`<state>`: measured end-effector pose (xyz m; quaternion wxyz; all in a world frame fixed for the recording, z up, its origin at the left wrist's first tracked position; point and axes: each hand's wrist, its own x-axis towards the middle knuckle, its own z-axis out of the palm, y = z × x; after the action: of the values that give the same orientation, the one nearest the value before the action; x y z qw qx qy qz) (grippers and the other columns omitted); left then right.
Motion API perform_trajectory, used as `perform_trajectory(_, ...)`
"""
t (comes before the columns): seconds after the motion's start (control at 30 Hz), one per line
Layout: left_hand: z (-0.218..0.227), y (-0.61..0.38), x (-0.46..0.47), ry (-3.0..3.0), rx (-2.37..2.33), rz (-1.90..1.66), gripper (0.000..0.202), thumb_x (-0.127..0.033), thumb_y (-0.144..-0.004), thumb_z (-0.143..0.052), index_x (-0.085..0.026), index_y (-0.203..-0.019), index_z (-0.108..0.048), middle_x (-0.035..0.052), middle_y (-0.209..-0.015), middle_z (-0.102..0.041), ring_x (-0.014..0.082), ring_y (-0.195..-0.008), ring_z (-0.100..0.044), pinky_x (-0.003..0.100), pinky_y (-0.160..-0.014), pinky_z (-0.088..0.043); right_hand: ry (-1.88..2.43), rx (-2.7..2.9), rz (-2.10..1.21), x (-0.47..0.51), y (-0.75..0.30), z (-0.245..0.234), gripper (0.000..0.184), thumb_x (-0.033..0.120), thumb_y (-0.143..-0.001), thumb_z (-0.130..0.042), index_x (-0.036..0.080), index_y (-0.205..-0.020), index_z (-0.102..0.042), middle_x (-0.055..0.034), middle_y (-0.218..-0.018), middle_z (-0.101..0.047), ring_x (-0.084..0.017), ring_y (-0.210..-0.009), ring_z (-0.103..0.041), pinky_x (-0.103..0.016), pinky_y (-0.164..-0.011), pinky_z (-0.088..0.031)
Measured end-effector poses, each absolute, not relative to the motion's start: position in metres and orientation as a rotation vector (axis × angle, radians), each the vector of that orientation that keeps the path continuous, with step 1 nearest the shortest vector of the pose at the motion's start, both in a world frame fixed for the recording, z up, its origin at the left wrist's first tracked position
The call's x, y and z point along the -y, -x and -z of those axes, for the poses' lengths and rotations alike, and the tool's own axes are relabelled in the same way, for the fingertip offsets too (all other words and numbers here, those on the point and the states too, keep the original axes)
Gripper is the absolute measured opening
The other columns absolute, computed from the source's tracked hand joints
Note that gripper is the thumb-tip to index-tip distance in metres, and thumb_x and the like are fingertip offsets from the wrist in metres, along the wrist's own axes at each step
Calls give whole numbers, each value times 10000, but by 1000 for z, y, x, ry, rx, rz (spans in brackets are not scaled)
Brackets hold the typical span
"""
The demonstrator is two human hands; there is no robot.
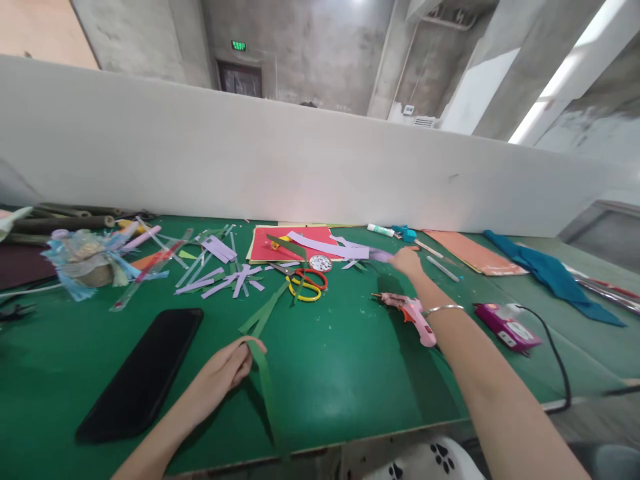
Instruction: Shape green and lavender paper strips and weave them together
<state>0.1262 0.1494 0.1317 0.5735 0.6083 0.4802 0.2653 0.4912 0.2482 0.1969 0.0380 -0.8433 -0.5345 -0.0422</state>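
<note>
My left hand (pixel 233 365) is closed around green paper strips (pixel 267 313) above the front of the table; one end hangs toward the table edge. My right hand (pixel 407 261) reaches to the back, its fingers closed at a blurred end of purple paper; a long purple paper strip (pixel 325 247) extends left from there over a red paper sheet (pixel 260 245). Below my right wrist lies a pink glue gun (pixel 411 313). Scissors (pixel 306 285) with red and yellow handles rest between my hands, beside a small round patterned disc (pixel 320 264).
A black phone (pixel 145 373) lies left of my left hand. Loose purple strips (pixel 235 280), a clear ruler (pixel 150 273) and a bundle of pastel paper (pixel 93 260) fill the back left. At right are a magenta box (pixel 507 327) with a black cable and teal paper (pixel 555 277).
</note>
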Motion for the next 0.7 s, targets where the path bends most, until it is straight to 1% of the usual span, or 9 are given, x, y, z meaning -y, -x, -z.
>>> perform_trajectory(0.03, -131, -125, -150, -1387, -1116, -650, 546, -689, -620, -393, -165, -741, -488, -112, -447, -188, 63, -417, -141, 205, -422, -129, 2605, 1602, 164, -245, -492, -208, 289, 316, -843, -493, 152, -1076, -536, -77, -1081, -561, -172, -932, -562, -359, -785, -472)
perform_trajectory(0.1, -129, -124, -152, -1333, -1089, -698, 514, -670, -598, -442, -170, -718, -465, -116, -465, -172, 57, -426, -118, 200, -425, -103, 2587, 1566, 267, -239, -491, -233, 270, 263, -839, -450, 95, -925, -644, -137, -941, -640, -253, -956, -580, -317, -791, -443)
perform_trajectory(0.13, -128, -123, -152, -1314, -1078, -722, 491, -652, -597, -457, -173, -707, -455, -116, -470, -169, 56, -430, -112, 199, -427, -95, 2570, 1551, 322, -236, -490, -247, 289, 239, -834, -427, 81, -902, -661, -162, -923, -650, -276, -968, -578, -316, -790, -431)
perform_trajectory(0.27, -124, -121, -148, -1285, -1032, -785, 364, -539, -631, -472, -180, -681, -436, -115, -467, -168, 55, -435, -92, 199, -433, -72, 2479, 1516, 519, -229, -476, -294, 362, 207, -831, -362, 16, -989, -626, -234, -1015, -614, -316, -1006, -548, -353, -795, -399)
perform_trajectory(0.33, -124, -117, -143, -1298, -981, -752, 321, -500, -612, -475, -188, -660, -419, -118, -453, -163, 54, -428, -84, 202, -432, -66, 2365, 1514, 610, -228, -463, -309, 357, 233, -829, -369, 26, -937, -639, -226, -946, -632, -305, -941, -569, -352, -756, -404)
perform_trajectory(0.43, -131, -109, -129, -1395, -850, -609, 305, -486, -583, -467, -196, -608, -378, -112, -449, -162, 56, -431, -103, 207, -435, -73, 2166, 1545, 655, -228, -438, -319, 321, 231, -816, -393, 46, -880, -647, -194, -869, -646, -256, -852, -584, -319, -704, -410)
perform_trajectory(0.57, -146, -100, -102, -1576, -817, -447, 300, -451, -655, -430, -191, -551, -323, -85, -508, -198, 65, -468, -151, 212, -441, -114, 1933, 1595, 706, -233, -402, -316, 329, 216, -836, -350, 70, -917, -633, -156, -899, -635, -210, -869, -565, -294, -716, -413)
perform_trajectory(0.63, -152, -97, -91, -1615, -864, -428, 322, -449, -697, -415, -193, -542, -295, -82, -520, -197, 66, -471, -154, 212, -437, -130, 1892, 1597, 712, -240, -393, -314, 341, 220, -846, -331, 73, -936, -626, -153, -909, -626, -213, -888, -561, -310, -736, -419)
perform_trajectory(0.7, -153, -94, -84, -1618, -878, -426, 349, -472, -718, -410, -195, -545, -288, -84, -520, -190, 66, -467, -152, 212, -430, -134, 1906, 1651, 644, -248, -392, -314, 352, 221, -852, -325, 53, -943, -621, -174, -897, -616, -240, -906, -564, -349, -753, -426)
